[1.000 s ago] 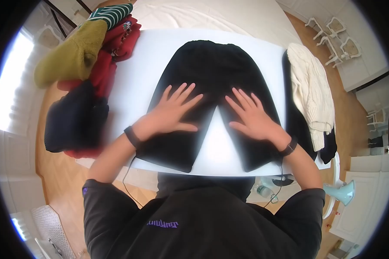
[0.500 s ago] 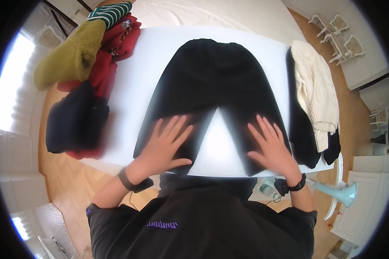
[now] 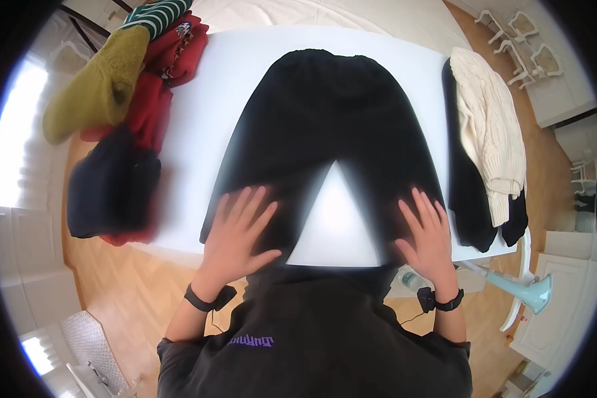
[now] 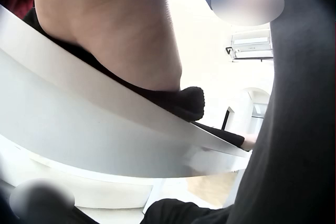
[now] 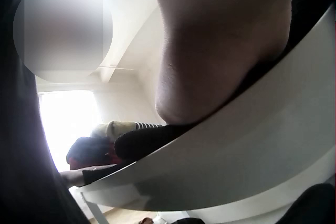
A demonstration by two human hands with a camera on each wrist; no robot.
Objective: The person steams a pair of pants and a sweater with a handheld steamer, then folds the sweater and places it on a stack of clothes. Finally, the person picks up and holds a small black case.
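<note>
Black trousers (image 3: 331,113) lie spread flat on the white table (image 3: 212,99), waistband at the far side, legs parted toward the person. My left hand (image 3: 237,235) rests with spread fingers on the lower left leg; my right hand (image 3: 428,235) rests the same way on the lower right leg. In the left wrist view the heel of the left hand (image 4: 113,29) lies on the black cloth (image 4: 184,103) at the table edge. The right wrist view has the right hand (image 5: 220,40) on cloth there too; the fingers are out of sight in both.
At the left are an olive garment (image 3: 96,89), red clothing (image 3: 179,50), a green striped piece (image 3: 159,16) and a dark folded garment (image 3: 109,186). A cream knit sweater (image 3: 487,119) lies over black clothing (image 3: 467,199) at the right. Beyond stand white chairs (image 3: 511,46).
Both hands have slid down the trouser legs toward the person and moved farther apart, fingers still spread. The trousers stay flat, and the head view has shifted slightly.
</note>
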